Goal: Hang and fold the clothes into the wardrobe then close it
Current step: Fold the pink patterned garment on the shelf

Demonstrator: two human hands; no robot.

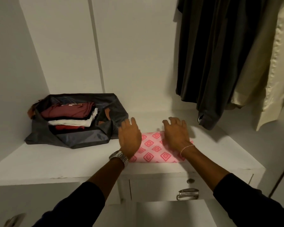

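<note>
A folded pink patterned cloth (156, 149) is seen lying on the white wardrobe shelf (72, 158). The left hand (129, 136) and right hand (177, 134) are held over it, fingers spread, nothing gripped.

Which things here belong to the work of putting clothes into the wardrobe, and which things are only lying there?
Belong to the job:
- folded pink patterned cloth on the shelf
- left hand and right hand, open over it
- dark hanging garment, cream hanging garment

Only lying there:
- dark bag with folded clothes
- drawer handle
</note>
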